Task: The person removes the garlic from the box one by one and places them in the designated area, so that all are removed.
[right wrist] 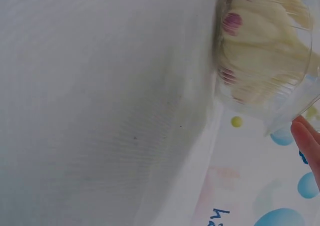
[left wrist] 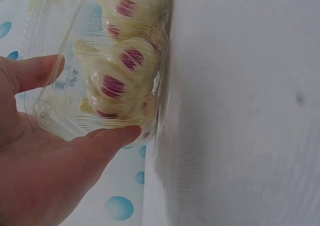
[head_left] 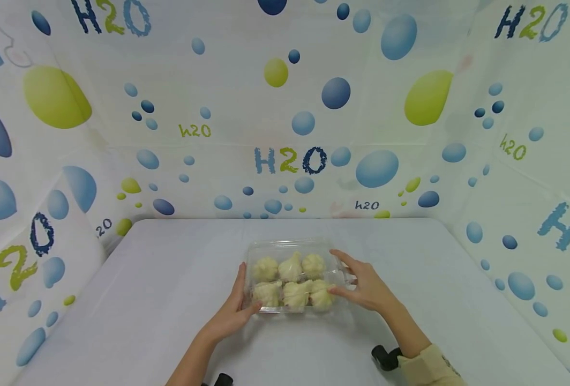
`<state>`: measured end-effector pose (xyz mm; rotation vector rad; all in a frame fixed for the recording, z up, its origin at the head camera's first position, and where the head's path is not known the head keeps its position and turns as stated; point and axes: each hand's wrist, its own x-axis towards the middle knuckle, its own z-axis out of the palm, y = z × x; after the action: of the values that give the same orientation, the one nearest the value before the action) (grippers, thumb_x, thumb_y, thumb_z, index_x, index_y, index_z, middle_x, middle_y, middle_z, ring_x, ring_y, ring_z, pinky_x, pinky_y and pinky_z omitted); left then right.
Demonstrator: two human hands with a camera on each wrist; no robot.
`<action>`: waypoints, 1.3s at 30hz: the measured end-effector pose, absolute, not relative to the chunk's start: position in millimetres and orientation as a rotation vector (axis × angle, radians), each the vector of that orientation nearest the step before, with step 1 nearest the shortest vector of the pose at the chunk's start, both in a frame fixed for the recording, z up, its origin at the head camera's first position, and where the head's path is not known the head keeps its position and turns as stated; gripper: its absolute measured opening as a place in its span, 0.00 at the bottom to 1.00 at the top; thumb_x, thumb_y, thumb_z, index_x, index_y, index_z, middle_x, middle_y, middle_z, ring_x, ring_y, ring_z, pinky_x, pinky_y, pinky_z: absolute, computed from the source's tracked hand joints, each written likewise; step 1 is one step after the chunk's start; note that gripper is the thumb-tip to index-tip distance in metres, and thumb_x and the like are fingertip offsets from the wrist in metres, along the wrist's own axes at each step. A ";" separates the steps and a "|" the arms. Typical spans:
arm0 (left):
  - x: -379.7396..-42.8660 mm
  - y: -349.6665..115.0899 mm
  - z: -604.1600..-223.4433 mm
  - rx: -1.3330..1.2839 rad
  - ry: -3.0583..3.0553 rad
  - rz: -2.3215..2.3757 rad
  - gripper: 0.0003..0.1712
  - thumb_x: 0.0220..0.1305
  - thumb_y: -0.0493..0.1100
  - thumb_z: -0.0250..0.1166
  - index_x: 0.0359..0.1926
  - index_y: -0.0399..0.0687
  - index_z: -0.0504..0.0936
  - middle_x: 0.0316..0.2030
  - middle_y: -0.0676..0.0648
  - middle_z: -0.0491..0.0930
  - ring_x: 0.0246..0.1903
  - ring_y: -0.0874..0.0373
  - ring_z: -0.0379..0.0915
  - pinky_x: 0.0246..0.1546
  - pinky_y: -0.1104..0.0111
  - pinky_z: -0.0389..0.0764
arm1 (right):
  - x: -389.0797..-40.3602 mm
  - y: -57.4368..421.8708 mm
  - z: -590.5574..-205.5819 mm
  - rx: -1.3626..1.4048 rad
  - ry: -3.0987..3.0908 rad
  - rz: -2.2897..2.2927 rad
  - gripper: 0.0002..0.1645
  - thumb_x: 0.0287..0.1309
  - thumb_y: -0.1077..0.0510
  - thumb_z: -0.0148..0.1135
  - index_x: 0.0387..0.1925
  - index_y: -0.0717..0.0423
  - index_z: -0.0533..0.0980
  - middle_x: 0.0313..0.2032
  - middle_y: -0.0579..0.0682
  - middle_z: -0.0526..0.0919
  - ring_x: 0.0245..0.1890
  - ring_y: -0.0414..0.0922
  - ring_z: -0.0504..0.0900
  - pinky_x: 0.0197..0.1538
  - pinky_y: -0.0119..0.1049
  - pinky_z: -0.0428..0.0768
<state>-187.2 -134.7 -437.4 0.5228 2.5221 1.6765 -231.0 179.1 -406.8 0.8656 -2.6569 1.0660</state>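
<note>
A clear plastic clamshell box (head_left: pixel 285 244) stands on the white table, with garlic bulbs (head_left: pixel 297 295) in two rows of three inside it. My left hand (head_left: pixel 232 311) grips its left end, thumb at the near corner and fingers along the side. At the opposite end my right hand (head_left: pixel 364 287) holds the box, forefinger at the far corner and thumb near the front. Through the ribbed wall, the left wrist view shows purple patches on a pale bulb (left wrist: pixel 117 80). In the right wrist view only fingertips (right wrist: pixel 306 143) show, by the box's clear edge.
The white tabletop (head_left: pixel 169 279) spreads around the box. Behind and beside it hangs a white sheet (head_left: pixel 237 96) printed with blue and green drops and H2O lettering. Black wrist devices (head_left: pixel 385 358) show near both forearms.
</note>
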 end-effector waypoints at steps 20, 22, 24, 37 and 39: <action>-186.3 -132.8 -437.1 0.502 2.447 1.750 0.48 0.65 0.33 0.51 0.68 0.42 0.22 0.69 0.41 0.20 0.67 0.46 0.16 0.62 0.46 0.36 | -240.2 177.3 -394.6 0.882 -2.649 1.066 0.41 0.49 0.44 0.66 0.63 0.48 0.63 0.59 0.56 0.70 0.52 0.56 0.75 0.39 0.45 0.80; -185.7 -132.7 -437.2 0.497 2.449 1.755 0.48 0.64 0.31 0.50 0.68 0.43 0.23 0.69 0.41 0.20 0.67 0.47 0.16 0.63 0.46 0.35 | -241.7 177.8 -393.5 0.891 -2.637 1.074 0.39 0.51 0.46 0.65 0.63 0.49 0.63 0.58 0.58 0.70 0.52 0.57 0.74 0.38 0.45 0.80; -185.0 -132.9 -437.0 0.491 2.453 1.762 0.48 0.64 0.29 0.49 0.69 0.44 0.22 0.69 0.41 0.21 0.67 0.46 0.17 0.62 0.45 0.34 | -242.7 178.4 -391.5 0.897 -2.628 1.078 0.38 0.52 0.49 0.65 0.63 0.49 0.62 0.58 0.60 0.70 0.52 0.58 0.74 0.38 0.45 0.80; -184.5 -132.2 -439.4 0.494 2.356 1.856 0.50 0.63 0.26 0.47 0.67 0.48 0.17 0.68 0.42 0.18 0.67 0.40 0.24 0.62 0.48 0.43 | -253.5 186.3 -389.3 0.928 -2.618 1.211 0.36 0.57 0.51 0.61 0.65 0.45 0.60 0.61 0.67 0.63 0.54 0.63 0.70 0.39 0.43 0.80; -184.5 -131.9 -439.5 0.505 2.328 1.873 0.49 0.63 0.26 0.46 0.67 0.45 0.17 0.67 0.41 0.16 0.66 0.37 0.26 0.62 0.49 0.45 | -256.6 187.0 -388.7 0.928 -2.608 1.219 0.35 0.58 0.51 0.59 0.65 0.45 0.60 0.61 0.69 0.61 0.54 0.64 0.70 0.39 0.43 0.80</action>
<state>-184.5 -131.9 -439.5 0.5053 2.3277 1.8729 -256.6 187.0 -388.7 0.9284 -2.6084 1.2185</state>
